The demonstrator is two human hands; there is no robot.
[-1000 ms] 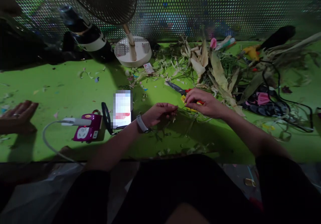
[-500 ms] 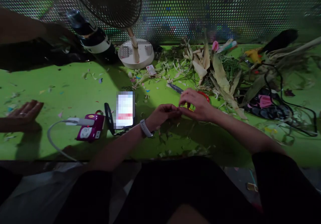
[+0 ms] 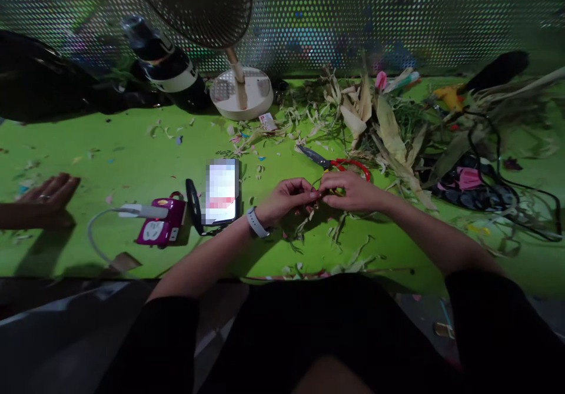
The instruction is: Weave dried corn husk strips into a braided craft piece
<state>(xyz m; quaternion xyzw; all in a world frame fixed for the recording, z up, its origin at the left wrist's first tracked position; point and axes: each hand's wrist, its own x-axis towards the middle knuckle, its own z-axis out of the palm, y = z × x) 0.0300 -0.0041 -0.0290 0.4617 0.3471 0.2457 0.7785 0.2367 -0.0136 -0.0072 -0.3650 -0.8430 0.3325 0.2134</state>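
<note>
Near the middle of the green table (image 3: 265, 252), my left hand (image 3: 286, 201) and my right hand (image 3: 348, 191) meet fingertip to fingertip. Both are closed in a pinch around something small and thin that I cannot make out. A band sits on my left wrist. Just beyond my right hand lie scissors (image 3: 312, 156) with red handles, partly hidden by its fingers. Thin shredded husk strips (image 3: 338, 229) are scattered beneath and around my hands.
Left of my hands are a lit phone (image 3: 222, 191) and a purple power adapter (image 3: 162, 223) with a cable. A fan (image 3: 241, 96), a dark bottle (image 3: 174, 76) and dried corn husks (image 3: 391, 129) stand or lie behind. Another person's hand (image 3: 50, 197) rests at far left.
My right hand has lowered and its fingers have curled in closer to my left fingertips, showing more of the red scissors handles. The other person's upper arm at top left has gone from view.
</note>
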